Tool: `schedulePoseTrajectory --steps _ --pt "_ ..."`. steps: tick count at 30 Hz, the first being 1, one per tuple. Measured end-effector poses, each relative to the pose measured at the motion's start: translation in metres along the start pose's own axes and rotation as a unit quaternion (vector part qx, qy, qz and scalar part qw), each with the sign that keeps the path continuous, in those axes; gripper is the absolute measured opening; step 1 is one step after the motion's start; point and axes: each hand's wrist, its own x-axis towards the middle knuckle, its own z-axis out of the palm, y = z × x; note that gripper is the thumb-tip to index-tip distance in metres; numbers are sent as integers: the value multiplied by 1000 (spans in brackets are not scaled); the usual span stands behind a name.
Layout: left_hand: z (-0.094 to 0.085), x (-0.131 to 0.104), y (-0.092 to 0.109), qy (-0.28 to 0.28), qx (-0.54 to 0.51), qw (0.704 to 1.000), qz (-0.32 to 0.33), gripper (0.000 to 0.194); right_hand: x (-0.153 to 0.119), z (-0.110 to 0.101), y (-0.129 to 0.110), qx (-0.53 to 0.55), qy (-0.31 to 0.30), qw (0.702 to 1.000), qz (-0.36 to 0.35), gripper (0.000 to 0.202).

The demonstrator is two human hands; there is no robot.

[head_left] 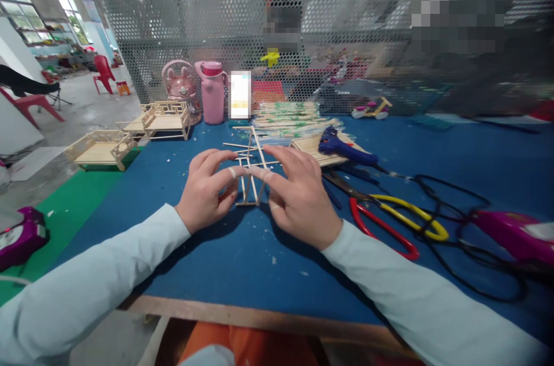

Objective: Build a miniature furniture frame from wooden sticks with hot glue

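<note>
Between my hands, a small frame of thin wooden sticks (251,202) stands on the blue table. My left hand (210,187) grips its left side, with curled fingers and a pale band around one finger. From the right, my right hand (300,193) has its fingers bent around the frame, and a pale wrap covers the index finger. Both index fingertips meet at the frame's middle, and the fingers hide some of the joints. Loose sticks (234,145) lie just behind the frame.
To the right are a blue glue gun (346,146), cutters with red and yellow handles (361,197) and a tangled black cord (470,239). Bundled sticks (285,118), a lit phone (240,96) and a pink bottle (213,94) stand behind. Small wooden furniture models (167,122) sit back left.
</note>
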Motion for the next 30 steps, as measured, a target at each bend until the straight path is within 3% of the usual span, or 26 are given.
schedulePoseTrajectory --steps 23,27,30 --pt "1 -1 0 7 7 1000 9 26 1 0 -1 -3 11 1000 -12 40" --pt "1 -1 1 8 -8 1000 3 27 1 -6 2 20 87 995 -44 55" --pt "0 -1 3 28 -37 999 -21 28 1 -12 11 48 170 984 9 68"
